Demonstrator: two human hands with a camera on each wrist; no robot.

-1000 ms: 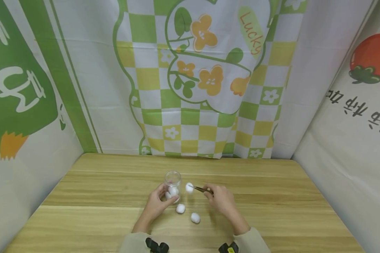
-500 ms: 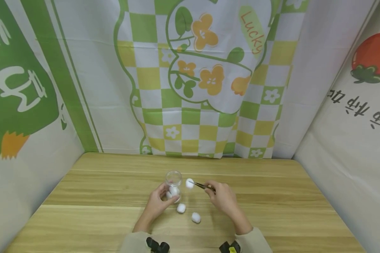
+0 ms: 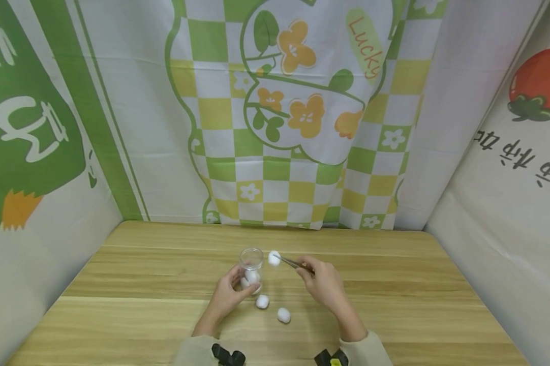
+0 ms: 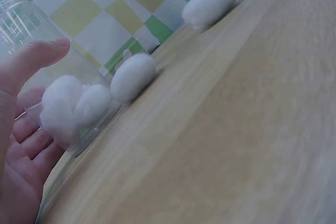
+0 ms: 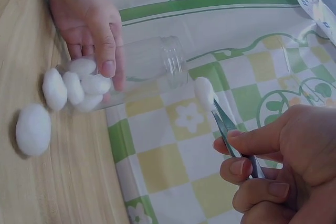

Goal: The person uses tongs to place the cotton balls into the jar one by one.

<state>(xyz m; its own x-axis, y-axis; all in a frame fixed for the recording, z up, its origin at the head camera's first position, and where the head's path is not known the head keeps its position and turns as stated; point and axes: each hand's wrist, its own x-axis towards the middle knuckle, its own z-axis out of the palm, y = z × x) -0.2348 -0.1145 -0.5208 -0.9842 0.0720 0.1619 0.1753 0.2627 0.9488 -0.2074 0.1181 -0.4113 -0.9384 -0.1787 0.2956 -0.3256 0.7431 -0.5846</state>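
Observation:
My left hand holds a clear, open-topped jar upright on the table, its thumb and fingers round the lower part. Several white cotton balls lie in the jar's bottom. In my right hand is a pair of metal tweezers, pinched between thumb and fingers. The tweezers' tips grip one cotton ball, which hangs in the air just right of the jar's mouth, apart from it. Two more cotton balls rest on the table: one close by the jar's base, another nearer the person.
The wooden table spreads out on both sides of the hands. Behind it hangs a green and yellow checked curtain. White printed cloths stand along the left and right sides.
My right hand has lifted the tweezers and their cotton ball from beside the jar to about the height of its rim. The jar and my left hand have stayed in place.

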